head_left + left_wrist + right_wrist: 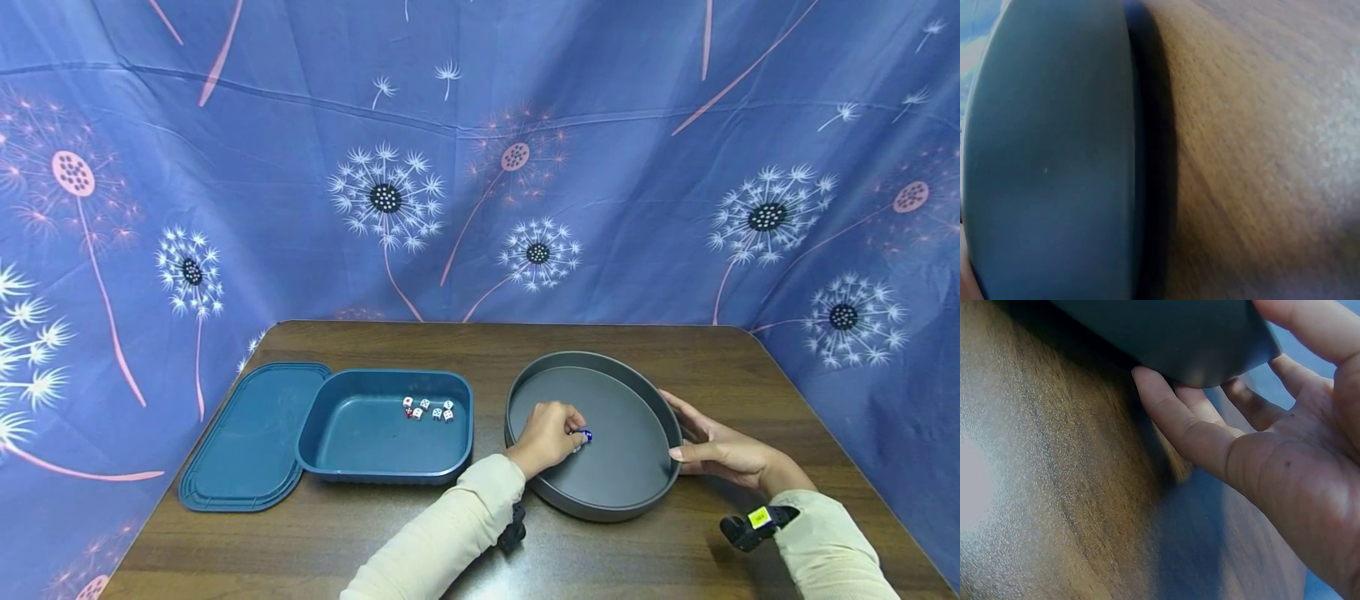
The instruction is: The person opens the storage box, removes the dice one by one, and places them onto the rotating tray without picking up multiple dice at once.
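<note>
My left hand [551,433] reaches over the near left rim of a round dark grey pan [607,467]. Its thumb and fingers pinch a small blue die [587,435] low inside the pan, and the fingers partly hide it. At the pan's right side, my right hand [731,454] grips the wall, the thumb at the rim. The right wrist view shows fingers [1166,406] of that hand curled under the pan's lower edge [1179,350]. In the left wrist view the pan's side wall [1054,144] fills the left part, with most of the hand hidden.
Left of the pan stands a blue rectangular container [360,437] with several white dice [437,414] and a red die [408,412] in it. Its flat blue lid [240,442] lies farther left. All stand on a brown wooden table [330,542] before a dandelion-patterned cloth [637,208].
</note>
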